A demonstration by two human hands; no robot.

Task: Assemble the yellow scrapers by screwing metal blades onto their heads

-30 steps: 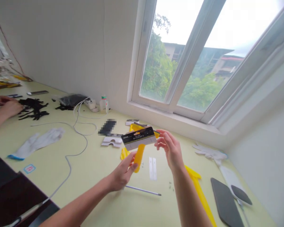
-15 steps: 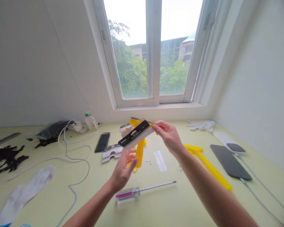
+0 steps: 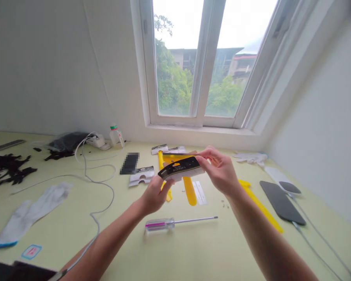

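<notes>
My left hand (image 3: 155,195) is closed on the left end of a black-and-white cardboard sleeve (image 3: 179,167) with a hang hole and printing. At the sleeve's right end my right hand (image 3: 220,171) pinches it between thumb and fingers, together with the head of a yellow T-shaped scraper (image 3: 189,191). The scraper's head lies behind the sleeve, with a dark straight edge on top, and its handle hangs below. Underneath, a screwdriver (image 3: 160,224) with a clear and magenta handle lies on the table.
More yellow tools (image 3: 261,207) lie at right, beside a dark phone (image 3: 282,203) on a cable. Other cardboard sleeves (image 3: 142,177), white strips (image 3: 201,193) and small metal parts (image 3: 224,203) are about. White gloves (image 3: 35,210), a cable, a bottle (image 3: 116,136) and black scraps (image 3: 8,168) sit leftward.
The sleeve has turned nearer to level and bows slightly. My left hand has closed on its left end. The scraper's handle has swung right, and the head camera's view has shifted.
</notes>
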